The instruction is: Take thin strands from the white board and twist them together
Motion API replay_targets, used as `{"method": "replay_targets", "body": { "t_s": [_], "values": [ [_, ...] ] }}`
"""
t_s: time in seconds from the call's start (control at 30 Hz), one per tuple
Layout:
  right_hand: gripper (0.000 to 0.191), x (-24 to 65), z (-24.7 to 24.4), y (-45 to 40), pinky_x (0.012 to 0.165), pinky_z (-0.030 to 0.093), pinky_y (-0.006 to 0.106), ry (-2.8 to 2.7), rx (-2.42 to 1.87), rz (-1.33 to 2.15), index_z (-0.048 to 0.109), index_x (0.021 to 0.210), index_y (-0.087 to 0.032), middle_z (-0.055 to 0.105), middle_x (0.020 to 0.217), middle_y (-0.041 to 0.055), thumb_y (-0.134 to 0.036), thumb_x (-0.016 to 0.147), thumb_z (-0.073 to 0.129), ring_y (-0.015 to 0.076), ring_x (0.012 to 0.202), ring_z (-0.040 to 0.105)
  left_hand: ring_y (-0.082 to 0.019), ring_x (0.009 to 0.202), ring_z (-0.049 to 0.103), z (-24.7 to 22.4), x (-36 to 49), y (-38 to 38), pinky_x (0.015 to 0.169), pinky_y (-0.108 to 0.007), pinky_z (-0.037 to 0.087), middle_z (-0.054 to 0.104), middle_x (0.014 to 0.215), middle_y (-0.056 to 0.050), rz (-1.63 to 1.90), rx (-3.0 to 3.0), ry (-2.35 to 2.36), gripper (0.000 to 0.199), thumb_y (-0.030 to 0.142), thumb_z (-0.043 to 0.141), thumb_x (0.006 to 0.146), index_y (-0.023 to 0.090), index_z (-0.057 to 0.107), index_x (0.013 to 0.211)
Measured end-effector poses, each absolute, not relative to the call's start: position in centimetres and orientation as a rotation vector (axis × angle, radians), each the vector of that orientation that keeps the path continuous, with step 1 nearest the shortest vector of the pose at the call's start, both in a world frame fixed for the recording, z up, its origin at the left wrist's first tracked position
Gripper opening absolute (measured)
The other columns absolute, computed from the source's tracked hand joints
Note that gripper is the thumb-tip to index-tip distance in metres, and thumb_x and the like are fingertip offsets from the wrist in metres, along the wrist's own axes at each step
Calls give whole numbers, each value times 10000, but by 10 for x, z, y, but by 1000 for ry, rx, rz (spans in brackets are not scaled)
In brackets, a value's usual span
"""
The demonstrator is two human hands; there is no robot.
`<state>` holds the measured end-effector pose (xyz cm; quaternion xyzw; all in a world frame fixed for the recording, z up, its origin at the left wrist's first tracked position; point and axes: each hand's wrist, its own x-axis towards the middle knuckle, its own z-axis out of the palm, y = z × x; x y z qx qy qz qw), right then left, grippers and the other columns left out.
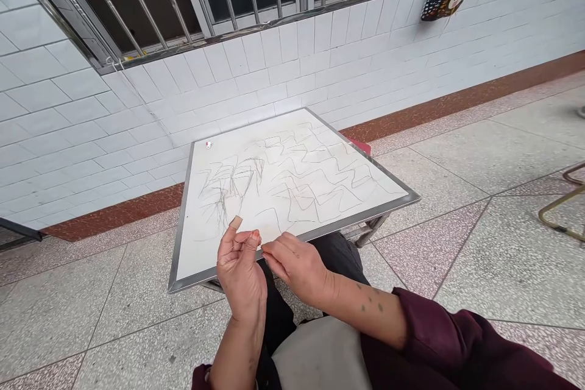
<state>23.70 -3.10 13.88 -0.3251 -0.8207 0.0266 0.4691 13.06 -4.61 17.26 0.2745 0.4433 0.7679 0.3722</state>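
Both hands are raised over the near edge of a white table (256, 228) with a grey metal rim. Many thin dark strands lie across its top in wavy and tangled lines. My left hand (242, 268) is palm up, thumb and fingers pinched together around something small and reddish. A tan wrap covers one of its fingertips. Just right of it, my right hand (297, 265) has its fingers pressed together near the left thumb; what it pinches is too small to name. On the table's far left corner sits a small white and red item (209, 145).
Behind the table stands a white tiled wall (274, 85) with barred windows. A dotted black bag (445, 0) hangs from the bars at upper right. Part of a red object (361, 145) shows behind the table. A yellowish metal frame (560, 207) stands on the floor at right.
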Motion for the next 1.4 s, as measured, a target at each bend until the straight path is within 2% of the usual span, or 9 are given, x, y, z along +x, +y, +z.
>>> {"method": "replay_targets", "body": {
  "t_s": [0.13, 0.27, 0.4, 0.53, 0.67, 1.0, 1.17, 1.27, 1.4],
  "values": [
    [165, 235, 136, -32, 604, 430, 265, -2002, -798, 114, 595, 875, -193, 638, 719, 18, -157, 968, 464, 161, 687, 532, -86, 720, 608, 175, 128, -46, 843, -258, 481, 633, 717, 49, 2010, 706, 1144, 511, 189, 849, 650, 231, 703, 1138],
    [122, 237, 139, -33, 633, 443, 254, -1945, -787, 467, 606, 899, -200, 644, 767, 18, -180, 955, 499, 152, 721, 567, -95, 774, 610, 180, 127, -47, 852, -250, 471, 625, 731, 48, 2045, 730, 1142, 526, 191, 839, 674, 243, 686, 1174],
    [123, 241, 147, -34, 649, 441, 241, -1795, -747, 802, 608, 866, -208, 628, 732, -7, -220, 952, 521, 131, 678, 567, -97, 733, 597, 184, 127, -54, 797, -243, 479, 650, 770, 33, 1889, 827, 1131, 567, 257, 819, 720, 258, 636, 1256],
    [126, 244, 151, -34, 652, 435, 234, -1705, -743, 1012, 623, 865, -208, 630, 715, -20, -257, 946, 540, 122, 664, 572, -99, 761, 607, 184, 127, -60, 770, -216, 480, 651, 766, 30, 1755, 830, 1079, 556, 265, 832, 707, 256, 652, 1233],
    [139, 245, 152, -34, 632, 431, 225, -1669, -709, 1221, 625, 908, -203, 625, 716, -25, -282, 955, 520, 113, 646, 566, -98, 773, 615, 181, 125, -60, 748, -208, 487, 645, 782, 30, 1781, 775, 1035, 565, 215, 851, 671, 261, 669, 1204],
    [100, 244, 144, -42, 664, 427, 224, -1783, -702, 1103, 625, 900, -208, 622, 764, -19, -203, 938, 533, 113, 689, 561, -71, 646, 569, 178, 120, -59, 732, -204, 480, 636, 692, 54, 1931, 737, 1073, 555, 149, 830, 684, 255, 675, 1206],
    [101, 246, 145, -46, 635, 425, 217, -1796, -680, 1140, 618, 874, -203, 608, 729, -21, -217, 939, 542, 112, 664, 546, -77, 666, 564, 182, 113, -55, 702, -192, 471, 623, 680, 46, 1953, 700, 1005, 566, 128, 840, 661, 231, 681, 1195],
    [115, 247, 146, -48, 639, 425, 225, -1806, -699, 1074, 616, 849, -202, 602, 718, -21, -205, 937, 541, 115, 660, 538, -81, 682, 573, 182, 111, -56, 687, -193, 474, 647, 726, 31, 1880, 691, 1003, 598, 160, 844, 674, 235, 653, 1235],
    [119, 247, 142, -49, 677, 441, 252, -1835, -753, 921, 623, 846, -207, 617, 727, -10, -200, 937, 547, 131, 692, 553, -95, 687, 595, 176, 114, -63, 720, -227, 494, 685, 782, 6, 1744, 728, 1077, 541, 235, 828, 713, 225, 652, 1225]
  ]
}}
